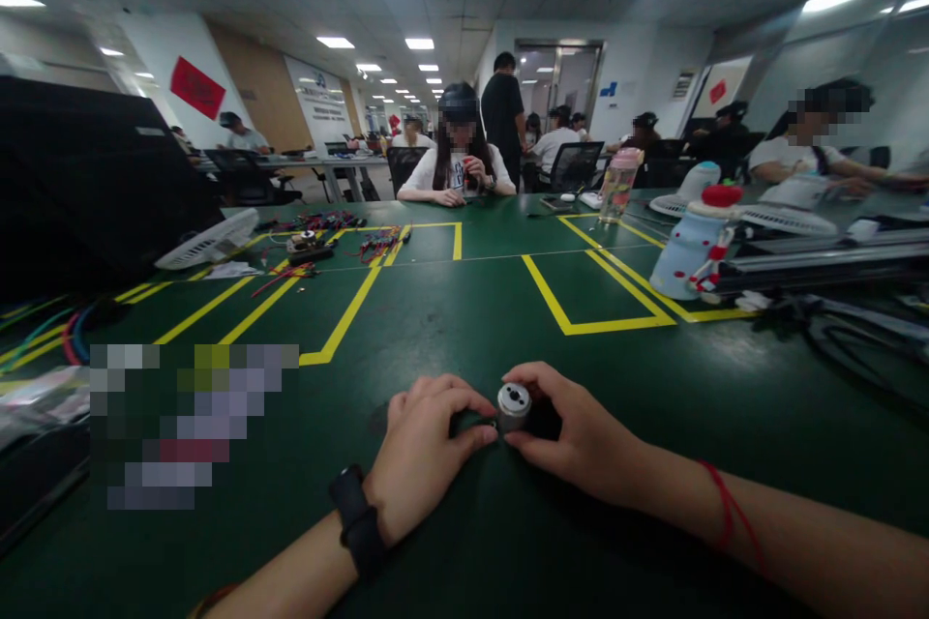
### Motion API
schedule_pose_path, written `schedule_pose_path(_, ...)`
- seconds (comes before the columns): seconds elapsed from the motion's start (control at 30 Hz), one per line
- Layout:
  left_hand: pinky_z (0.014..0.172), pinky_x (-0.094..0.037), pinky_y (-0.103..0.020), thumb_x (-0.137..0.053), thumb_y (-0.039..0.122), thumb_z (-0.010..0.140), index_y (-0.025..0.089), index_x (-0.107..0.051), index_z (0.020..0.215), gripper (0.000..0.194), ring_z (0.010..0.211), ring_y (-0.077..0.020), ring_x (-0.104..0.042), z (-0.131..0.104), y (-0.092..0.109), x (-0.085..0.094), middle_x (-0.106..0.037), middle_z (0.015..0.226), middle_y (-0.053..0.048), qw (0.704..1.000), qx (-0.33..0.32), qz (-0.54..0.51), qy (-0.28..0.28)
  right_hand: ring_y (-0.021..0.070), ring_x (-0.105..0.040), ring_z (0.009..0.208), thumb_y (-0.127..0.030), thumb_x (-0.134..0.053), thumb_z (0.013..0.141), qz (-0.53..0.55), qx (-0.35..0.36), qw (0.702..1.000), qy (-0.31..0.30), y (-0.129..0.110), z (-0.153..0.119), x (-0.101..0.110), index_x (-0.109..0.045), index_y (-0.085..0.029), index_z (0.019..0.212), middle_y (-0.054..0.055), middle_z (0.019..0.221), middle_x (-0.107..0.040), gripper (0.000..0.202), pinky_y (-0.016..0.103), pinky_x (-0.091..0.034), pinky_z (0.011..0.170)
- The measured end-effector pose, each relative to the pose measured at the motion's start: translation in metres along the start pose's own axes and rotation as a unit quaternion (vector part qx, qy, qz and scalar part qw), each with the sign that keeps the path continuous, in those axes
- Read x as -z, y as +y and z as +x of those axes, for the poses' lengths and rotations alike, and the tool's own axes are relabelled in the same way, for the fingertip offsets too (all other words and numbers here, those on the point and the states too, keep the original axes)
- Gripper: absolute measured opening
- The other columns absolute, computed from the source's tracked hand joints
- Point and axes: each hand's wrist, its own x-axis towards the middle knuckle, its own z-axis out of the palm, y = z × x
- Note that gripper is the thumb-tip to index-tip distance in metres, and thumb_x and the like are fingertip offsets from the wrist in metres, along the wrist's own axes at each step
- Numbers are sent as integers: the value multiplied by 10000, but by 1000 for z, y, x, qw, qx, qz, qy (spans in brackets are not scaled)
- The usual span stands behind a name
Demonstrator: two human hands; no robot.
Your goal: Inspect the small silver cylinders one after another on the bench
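A small silvery metal cylinder (515,408) stands upright on the green table (435,309), its top face showing dark holes. My right hand (573,430) curves round it from the right, thumb and fingers at its near and far sides. Just left of the cylinder is my left hand (435,430), its thumb and forefinger bent toward each other with a gap between them. A tiny metallic piece (494,424) shows by the left thumb tip; whether the thumb touches it I cannot tell.
Wires and small parts (309,247) lie at the back left, near a white fan (207,240). A blue bottle (682,251) and black cables (863,329) are on the right. Across the table sits a person (459,160). A pixelated patch covers the left front.
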Motion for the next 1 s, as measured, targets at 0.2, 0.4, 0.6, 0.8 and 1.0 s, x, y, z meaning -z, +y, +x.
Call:
schedule_pose_path(0.2,888,-374,-464,-688,352,781,321,-724,915,142,1042,-281,-554,0,0,-1,-684,1034,-6,1000,0,-10,5,124,-531,1056,-264,-661,764,2,24,1000,4,-1,0,-1,-479,-268,1248,11,1187,-551,518,300,-424,946)
schedule_pose_path(0.4,872,-450,-356,-573,424,861,265,-686,992,235,1000,-225,-590,-1,-10,25,-655,1063,-29,997,-8,-67,23,126,-580,976,-294,-688,762,289,-141,946,44,-3,7,20,-396,-255,1327,33,1117,-576,637,295,-470,862)
schedule_pose_path(0.6,822,-465,-364,-504,510,878,248,-635,1059,344,925,-230,-616,-12,-38,46,-657,1021,-30,989,79,-111,60,66,-586,733,-369,-592,852,639,-303,707,3,6,13,39,-490,-171,1124,26,979,-600,351,259,-475,775)
schedule_pose_path(0.8,771,-485,-353,-519,526,864,250,-554,1181,421,875,-221,-629,-17,-54,36,-648,974,-22,976,121,-170,65,72,-578,694,-391,-540,890,674,-307,671,-26,10,14,33,-509,-166,1135,21,914,-604,334,272,-471,777)
schedule_pose_path(1.0,779,-476,-351,-523,506,864,249,-556,1181,410,889,-222,-626,-19,-56,31,-640,973,-21,975,115,-175,73,126,-619,834,-363,-567,875,662,-312,681,-12,6,11,34,-454,-239,1264,13,975,-592,424,295,-467,822)
